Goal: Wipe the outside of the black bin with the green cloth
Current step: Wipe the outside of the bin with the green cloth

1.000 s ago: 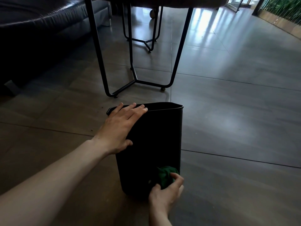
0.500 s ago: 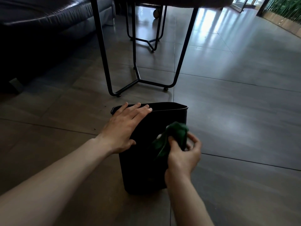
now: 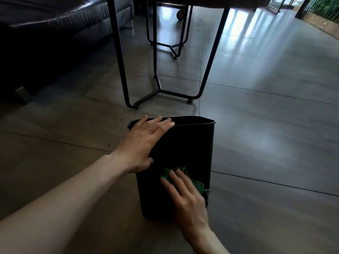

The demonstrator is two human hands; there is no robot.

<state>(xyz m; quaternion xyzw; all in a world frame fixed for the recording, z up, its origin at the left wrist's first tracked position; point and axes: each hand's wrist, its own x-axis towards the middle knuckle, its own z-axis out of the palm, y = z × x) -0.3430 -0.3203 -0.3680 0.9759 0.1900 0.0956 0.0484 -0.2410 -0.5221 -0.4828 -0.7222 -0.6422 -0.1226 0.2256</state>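
Observation:
The black bin (image 3: 190, 143) stands upright on the tiled floor right in front of me. My left hand (image 3: 142, 143) lies flat on its near left corner, fingers spread over the rim, steadying it. My right hand (image 3: 185, 195) presses the green cloth (image 3: 199, 186) flat against the lower part of the bin's near wall. Most of the cloth is hidden under my palm; its edges show above my fingers and at the right.
A table with black metal legs (image 3: 209, 70) stands just beyond the bin. A dark leather sofa (image 3: 55, 24) fills the upper left. Bare floor tiles (image 3: 275, 125) stretch out to the right of the bin.
My right hand swept the cloth up from the bin's base to near the rim, then back down to the lower wall, now pressing it with a flat palm. My left hand stayed put.

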